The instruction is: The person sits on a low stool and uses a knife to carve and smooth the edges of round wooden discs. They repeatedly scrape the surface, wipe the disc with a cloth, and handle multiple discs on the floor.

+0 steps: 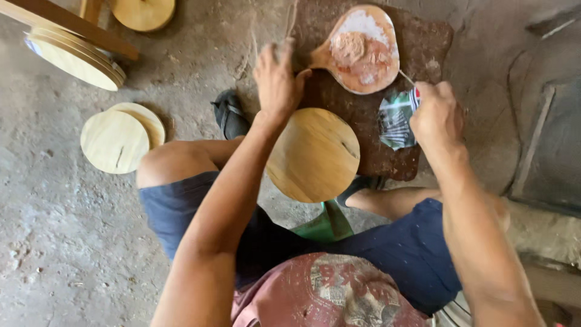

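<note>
I sit low with a round wooden disc (313,154) lying between my knees. My left hand (278,79) is raised above the disc's far left edge, fingers spread, holding nothing I can make out. Its thumb is close to the handle of a paddle-shaped wooden board (363,48) smeared with pale and reddish paste. My right hand (436,115) is closed on a thin stick (405,77), whose tip points toward the paddle board. A crumpled shiny packet (396,121) lies against this hand. Board and packet rest on a dark brown mat (433,42).
Stacked wooden discs (75,57) sit under a wooden beam (66,21) at top left, with another disc (143,12) behind. Two overlapping discs (115,142) lie on the dirt floor beside my left knee. A dark sandal (230,115), a green object (324,224) and a concrete ledge (544,151) are nearby.
</note>
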